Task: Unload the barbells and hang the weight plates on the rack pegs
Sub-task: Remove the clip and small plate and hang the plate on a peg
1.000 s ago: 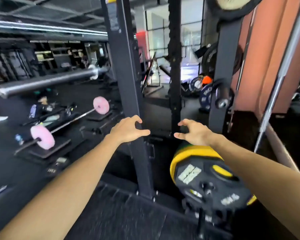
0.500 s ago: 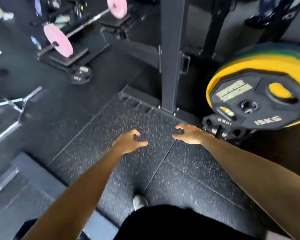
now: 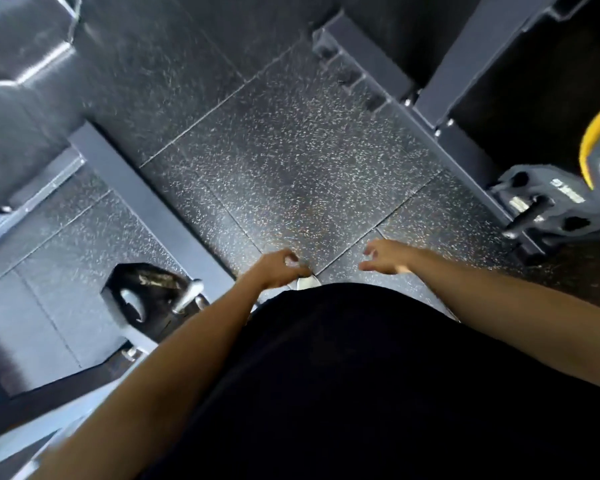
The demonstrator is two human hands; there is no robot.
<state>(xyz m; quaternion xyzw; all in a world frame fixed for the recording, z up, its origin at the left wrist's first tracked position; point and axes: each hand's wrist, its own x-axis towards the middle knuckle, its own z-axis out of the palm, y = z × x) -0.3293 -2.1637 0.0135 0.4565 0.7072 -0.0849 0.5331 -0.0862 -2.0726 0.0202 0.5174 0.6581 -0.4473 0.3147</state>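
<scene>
I look almost straight down at the speckled rubber floor (image 3: 291, 150). My left hand (image 3: 278, 271) and my right hand (image 3: 387, 259) hang out in front of my black shorts, fingers loosely curled, holding nothing. A black weight plate (image 3: 142, 299) sits low at the left on a short steel peg (image 3: 187, 296) of the rack base. At the right edge a yellow-rimmed plate (image 3: 596, 143) shows partly, with smaller black plates (image 3: 548, 206) stacked below it on another peg.
A dark rack base beam (image 3: 146, 199) runs diagonally at the left. Another beam with bolts (image 3: 426, 109) and an upright foot stand at the upper right. A tip of my white shoe (image 3: 303, 282) shows between my hands.
The view has tilted from the rack and the barbells down to the floor at my feet. Both hands stay empty and sit closer to my body. The pink-plated barbell has left the view.
</scene>
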